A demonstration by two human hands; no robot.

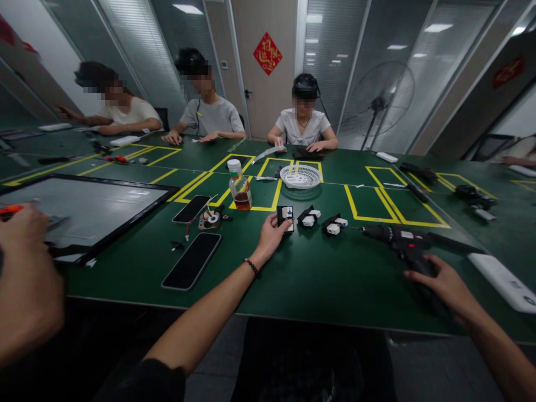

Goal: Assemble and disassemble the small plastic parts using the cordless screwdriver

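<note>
On the green bench (pixel 268 296): a flat top is marked with rectangles of yellow tape (pixel 255 209).
Left hand (pixel 271 239): a small, squarish black block (pixel 285 213) with a white inset is pinched between thumb and fingers; whether it is lifted cannot be told.
Right hand (pixel 450 285): a black power drill (pixel 412 240) is gripped by its handle, its thin bit pointed leftward.
Black-and-white pieces (pixel 309 216): two angular lumps are set side by side between block and bit.
Basket (pixel 300 176): round, slatted white plastic is seen beyond them.
Bottle (pixel 240 187): clear walls are capped in white and partly filled with reddish-brown liquid.
Phones (pixel 191 261): two dark, flat slabs are laid left of the block.
</note>
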